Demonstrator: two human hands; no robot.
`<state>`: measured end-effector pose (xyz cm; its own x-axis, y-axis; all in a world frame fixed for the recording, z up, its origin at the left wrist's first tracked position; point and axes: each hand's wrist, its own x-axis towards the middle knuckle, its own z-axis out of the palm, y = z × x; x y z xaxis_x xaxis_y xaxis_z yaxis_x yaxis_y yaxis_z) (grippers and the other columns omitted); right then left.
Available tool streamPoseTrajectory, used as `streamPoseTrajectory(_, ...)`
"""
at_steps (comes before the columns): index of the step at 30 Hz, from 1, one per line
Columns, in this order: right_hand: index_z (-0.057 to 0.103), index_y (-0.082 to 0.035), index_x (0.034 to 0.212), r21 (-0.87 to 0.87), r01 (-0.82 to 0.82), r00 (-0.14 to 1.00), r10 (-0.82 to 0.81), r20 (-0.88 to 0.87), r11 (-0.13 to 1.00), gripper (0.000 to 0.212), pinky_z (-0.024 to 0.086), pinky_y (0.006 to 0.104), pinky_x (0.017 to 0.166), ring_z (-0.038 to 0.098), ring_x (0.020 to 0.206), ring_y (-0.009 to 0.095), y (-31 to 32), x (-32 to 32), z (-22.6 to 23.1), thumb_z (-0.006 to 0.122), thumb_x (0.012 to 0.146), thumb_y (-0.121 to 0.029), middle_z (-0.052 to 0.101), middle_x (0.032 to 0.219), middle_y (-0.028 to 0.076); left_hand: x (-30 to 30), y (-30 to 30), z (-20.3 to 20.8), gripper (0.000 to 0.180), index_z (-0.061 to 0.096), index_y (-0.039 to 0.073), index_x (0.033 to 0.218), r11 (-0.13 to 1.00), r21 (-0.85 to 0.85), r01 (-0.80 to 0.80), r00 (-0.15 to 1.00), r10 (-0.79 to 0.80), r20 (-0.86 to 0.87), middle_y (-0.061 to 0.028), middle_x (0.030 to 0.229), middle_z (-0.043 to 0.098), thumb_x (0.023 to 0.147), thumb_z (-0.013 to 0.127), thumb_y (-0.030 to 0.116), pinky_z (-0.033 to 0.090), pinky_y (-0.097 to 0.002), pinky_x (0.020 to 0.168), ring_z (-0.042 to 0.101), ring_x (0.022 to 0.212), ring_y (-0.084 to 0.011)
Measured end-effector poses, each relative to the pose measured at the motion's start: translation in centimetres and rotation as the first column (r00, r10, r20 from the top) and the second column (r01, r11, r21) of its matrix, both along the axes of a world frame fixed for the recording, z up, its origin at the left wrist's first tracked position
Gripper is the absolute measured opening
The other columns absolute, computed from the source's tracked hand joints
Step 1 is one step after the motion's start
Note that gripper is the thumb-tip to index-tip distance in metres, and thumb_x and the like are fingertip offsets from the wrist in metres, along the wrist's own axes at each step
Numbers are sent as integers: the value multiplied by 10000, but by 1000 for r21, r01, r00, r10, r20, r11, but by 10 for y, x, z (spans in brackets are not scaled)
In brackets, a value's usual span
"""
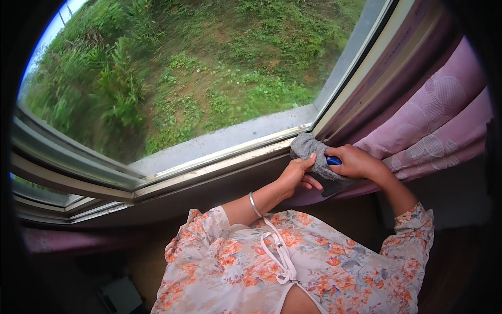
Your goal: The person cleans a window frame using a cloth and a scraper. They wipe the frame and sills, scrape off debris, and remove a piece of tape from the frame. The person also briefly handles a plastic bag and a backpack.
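Observation:
A grey cloth (307,146) is bunched at the right-hand corner of the window track (219,166), wrapped around the end of a blue-handled tool (333,160). My right hand (358,161) grips the blue handle; what the tool is at its other end stays hidden under the cloth. From the left, my left hand (299,175) pinches the cloth near the thumb, its other fingers partly stretched below. A loose part of the cloth hangs down between and beneath both hands.
Pink patterned curtains (418,120) hang close by on the right, beside the upright window frame (361,65). A sliding glass pane (73,149) stands at the left. Beyond the opening lie a grey outer ledge (225,133) and a green slope (209,73). A pale box-like object (120,294) sits low at the left.

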<state>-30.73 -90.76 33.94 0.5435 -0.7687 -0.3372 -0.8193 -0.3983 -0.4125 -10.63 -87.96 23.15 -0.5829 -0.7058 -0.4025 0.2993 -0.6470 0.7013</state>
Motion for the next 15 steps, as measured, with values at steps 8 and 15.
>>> streamPoseTrajectory(8, 595, -129, 1154, 16, -246, 969, 246, -9, 969, 347, 515, 549, 775, 660, 915, 441, 2, 61, -6, 659, 842, -266, 691, 924, 212, 57, 50, 8, 539, 650, -22, 986, 975, -2, -220, 964, 218, 154, -122, 873, 721, 1030, 515, 499, 493, -239, 536, 745, 703, -243)
streamPoseTrajectory(15, 601, -126, 1129, -85, -447, 890, 452, 63, 891, 321, 532, 542, 693, 676, 798, 427, 11, 134, -19, 651, 827, -222, 694, 813, 204, 108, 97, 17, 509, 643, 6, 958, 870, -68, -489, 849, 492, 192, -127, 849, 725, 1050, 476, 478, 496, -239, 562, 746, 723, -240)
